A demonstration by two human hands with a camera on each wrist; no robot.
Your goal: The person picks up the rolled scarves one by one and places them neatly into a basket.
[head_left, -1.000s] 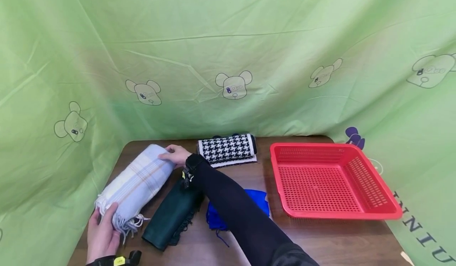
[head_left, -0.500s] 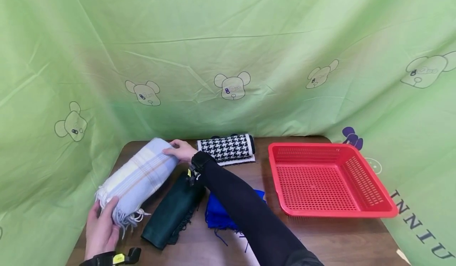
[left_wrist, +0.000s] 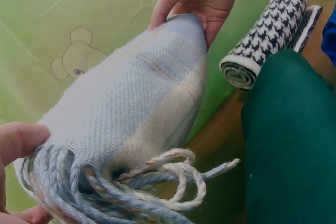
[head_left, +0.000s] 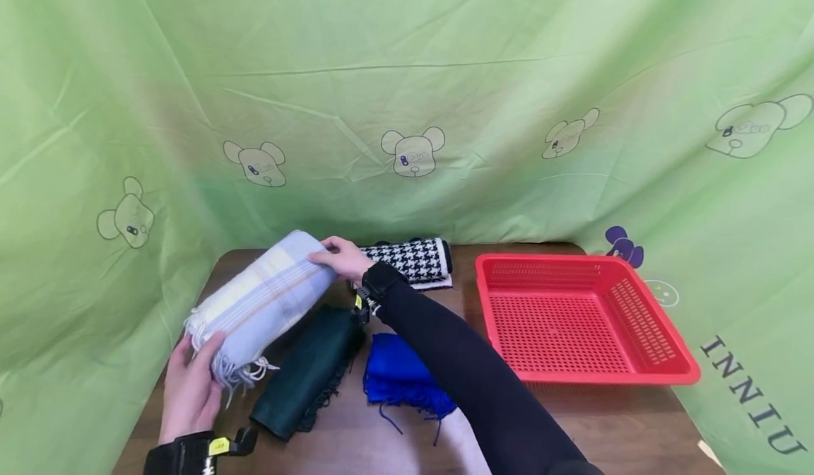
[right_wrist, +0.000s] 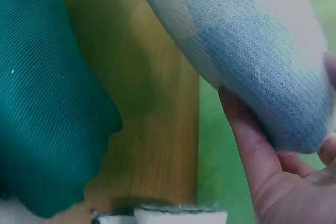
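A rolled pale blue and cream plaid scarf (head_left: 263,295) with braided fringe is held between both hands, tilted with its far end higher. My left hand (head_left: 191,390) grips the fringed near end, thumb on top, as the left wrist view also shows with the fringe (left_wrist: 105,192) hanging loose. At the far end my right hand (head_left: 343,257) pinches the roll, thumb on top and fingers behind. Just below lies a dark green rolled scarf (head_left: 308,369). In the right wrist view the plaid scarf's blue end (right_wrist: 262,72) sits between thumb and fingers.
A black-and-white houndstooth rolled scarf (head_left: 413,259) lies at the table's back. A folded blue fringed scarf (head_left: 397,372) is partly covered by the right forearm. On the right stands a red perforated basket (head_left: 604,377). Green printed curtains (head_left: 407,72) surround the brown table (head_left: 343,443).
Both hands have lifted the plaid scarf and shifted it to the right. More of the blue scarf shows as the right forearm moves right; part of the houndstooth scarf is now hidden behind the hand.
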